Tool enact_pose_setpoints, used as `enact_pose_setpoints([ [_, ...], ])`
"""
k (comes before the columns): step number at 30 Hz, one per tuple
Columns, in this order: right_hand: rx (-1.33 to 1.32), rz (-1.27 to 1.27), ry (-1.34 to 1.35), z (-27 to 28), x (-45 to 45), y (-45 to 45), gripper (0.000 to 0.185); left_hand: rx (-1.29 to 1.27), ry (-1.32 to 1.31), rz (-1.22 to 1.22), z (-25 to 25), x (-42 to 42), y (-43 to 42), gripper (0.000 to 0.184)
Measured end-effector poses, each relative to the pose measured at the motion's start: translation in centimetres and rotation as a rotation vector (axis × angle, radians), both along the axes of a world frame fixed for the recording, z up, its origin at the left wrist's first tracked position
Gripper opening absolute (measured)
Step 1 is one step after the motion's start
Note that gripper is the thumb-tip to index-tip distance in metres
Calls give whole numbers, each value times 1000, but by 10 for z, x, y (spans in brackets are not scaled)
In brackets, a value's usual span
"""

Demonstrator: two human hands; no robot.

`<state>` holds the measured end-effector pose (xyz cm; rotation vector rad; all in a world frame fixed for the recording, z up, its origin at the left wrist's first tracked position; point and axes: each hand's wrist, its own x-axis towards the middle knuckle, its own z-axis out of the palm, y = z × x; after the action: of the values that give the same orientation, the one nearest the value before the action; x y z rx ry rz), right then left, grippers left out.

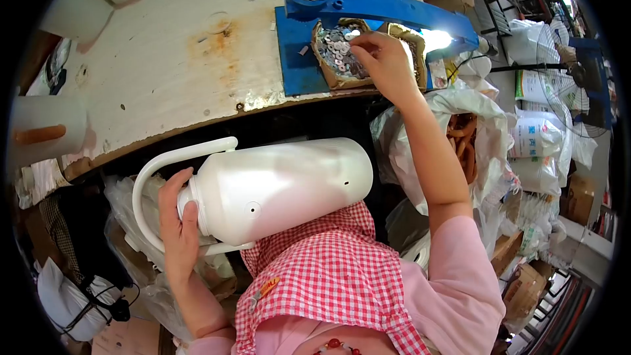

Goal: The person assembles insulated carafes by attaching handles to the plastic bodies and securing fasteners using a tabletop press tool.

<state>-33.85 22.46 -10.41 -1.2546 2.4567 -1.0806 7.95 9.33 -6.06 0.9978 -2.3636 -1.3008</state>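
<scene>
A white plastic flask body [289, 181] lies on its side across my lap, its neck to the left and its looped white handle [141, 190] around the neck end. Two small dark holes show in its wall. My left hand [179, 220] grips the neck, with the thumb in front and the fingers behind. Over a cut-down cardboard box [348, 83] of small metal washers [336, 46], my right hand [381, 56] has thumb and fingers drawn together. Whatever may be between those fingertips is too small to make out.
A blue press-like machine [388, 8] with a lit lamp stands on the worn white table [171, 72]. Below it at right is a plastic bag [420, 138] of orange-brown rings [463, 148]. White containers [75, 10] stand at left; a fan [559, 69] is at right.
</scene>
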Motion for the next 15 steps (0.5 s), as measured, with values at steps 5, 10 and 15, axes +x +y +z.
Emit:
enact_pose_setpoints([
  [5,133,159,402,-14,-4,-25,16,-107,-27,83,-14,-2,8,38],
  [10,90,83,399,-17,-6,-24,10,-120,-43,144,-14,1,12,37],
  [15,-67,32,270,21,13,-9,9,-91,-11,137,-12,-3,8,33],
])
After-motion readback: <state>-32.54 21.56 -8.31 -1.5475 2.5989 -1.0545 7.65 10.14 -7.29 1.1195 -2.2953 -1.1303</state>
